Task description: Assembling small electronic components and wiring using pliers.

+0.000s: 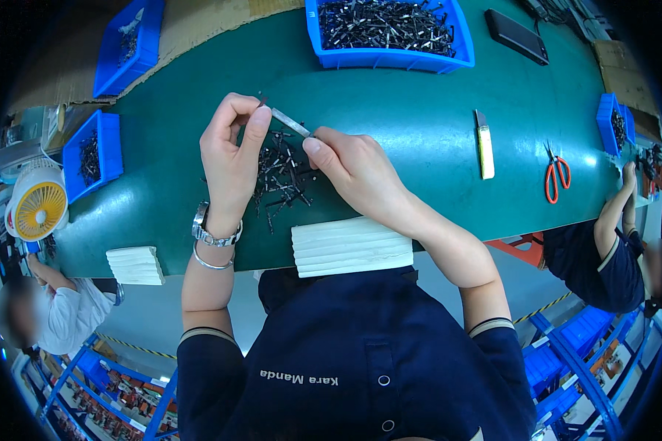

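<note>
Above the green table, my left hand is closed in a pinch, with a small dark reddish piece showing at its fingertips. My right hand grips one end of a short, flat, pale grey strip. The strip's other end points at my left thumb; whether it touches is hard to tell. Under and between my hands lies a loose heap of small black parts with shiny bits. A stack of white strips lies at the table's near edge, by my right forearm.
A blue bin full of small black parts stands at the far side. To the right lie a yellow utility knife, red-handled scissors and a black flat device. Smaller blue bins and a yellow fan stand left. Co-workers sit both sides.
</note>
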Available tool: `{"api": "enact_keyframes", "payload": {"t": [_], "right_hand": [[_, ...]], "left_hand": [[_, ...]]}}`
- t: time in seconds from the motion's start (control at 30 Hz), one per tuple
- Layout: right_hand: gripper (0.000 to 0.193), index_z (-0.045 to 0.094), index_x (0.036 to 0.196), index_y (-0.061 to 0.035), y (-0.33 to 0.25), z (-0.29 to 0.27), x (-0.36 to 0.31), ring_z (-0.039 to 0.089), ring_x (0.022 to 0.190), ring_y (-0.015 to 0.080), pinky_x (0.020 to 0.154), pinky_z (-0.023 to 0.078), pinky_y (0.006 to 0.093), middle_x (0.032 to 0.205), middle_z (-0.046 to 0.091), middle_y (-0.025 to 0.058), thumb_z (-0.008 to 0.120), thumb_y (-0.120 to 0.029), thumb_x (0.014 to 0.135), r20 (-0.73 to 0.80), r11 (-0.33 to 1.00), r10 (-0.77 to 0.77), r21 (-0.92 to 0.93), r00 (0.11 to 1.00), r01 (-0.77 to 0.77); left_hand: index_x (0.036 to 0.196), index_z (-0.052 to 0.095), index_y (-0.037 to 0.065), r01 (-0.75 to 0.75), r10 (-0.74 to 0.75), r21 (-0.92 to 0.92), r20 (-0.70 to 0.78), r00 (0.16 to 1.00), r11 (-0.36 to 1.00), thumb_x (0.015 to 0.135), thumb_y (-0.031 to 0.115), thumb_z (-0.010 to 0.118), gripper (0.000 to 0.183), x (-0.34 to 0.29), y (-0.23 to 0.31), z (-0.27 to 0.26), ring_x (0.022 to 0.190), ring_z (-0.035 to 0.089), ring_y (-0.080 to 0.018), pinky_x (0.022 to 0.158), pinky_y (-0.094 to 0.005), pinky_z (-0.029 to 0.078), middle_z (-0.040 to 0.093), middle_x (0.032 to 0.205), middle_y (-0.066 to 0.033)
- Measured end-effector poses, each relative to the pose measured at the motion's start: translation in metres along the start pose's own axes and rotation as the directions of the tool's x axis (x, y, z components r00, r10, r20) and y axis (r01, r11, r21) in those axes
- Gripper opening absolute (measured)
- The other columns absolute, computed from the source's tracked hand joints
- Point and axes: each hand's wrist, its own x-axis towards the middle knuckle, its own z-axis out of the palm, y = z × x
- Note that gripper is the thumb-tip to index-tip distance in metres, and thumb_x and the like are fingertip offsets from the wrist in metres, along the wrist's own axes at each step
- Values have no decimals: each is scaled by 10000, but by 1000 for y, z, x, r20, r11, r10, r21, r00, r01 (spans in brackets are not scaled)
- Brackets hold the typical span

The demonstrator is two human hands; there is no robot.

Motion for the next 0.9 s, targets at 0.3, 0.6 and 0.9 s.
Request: {"api": "enact_keyframes", "payload": {"t": [0.3,0.6,0.9], "right_hand": [[361,499,781,-16,-3,5,-2,563,595,382,540,418,471,614,551,169,465,-320,973,-122,958,-112,-276,986,75],[476,570,739,-11,0,2,0,561,534,270,519,422,383,603,555,125,398,-374,993,126,952,33,297,992,-70],[535,520,687,-18,6,8,0,436,520,119,500,371,292,571,467,23,367,-420,1005,258,836,90,506,962,-213]], "left_hand": [[822,494,19,-124,123,-33,-25,992,992,912,89,608,161,0,-8,4,799,466,-91,734,-218,418,492,836,-33],[961,542,4,-27,2,-210,-122,992,977,903,52,624,111,-3,-5,11,812,511,-60,727,-187,438,549,926,-37],[953,550,15,-39,14,-185,-135,991,982,913,33,585,56,-7,-10,14,926,553,-127,861,-249,435,565,998,-61]]}}
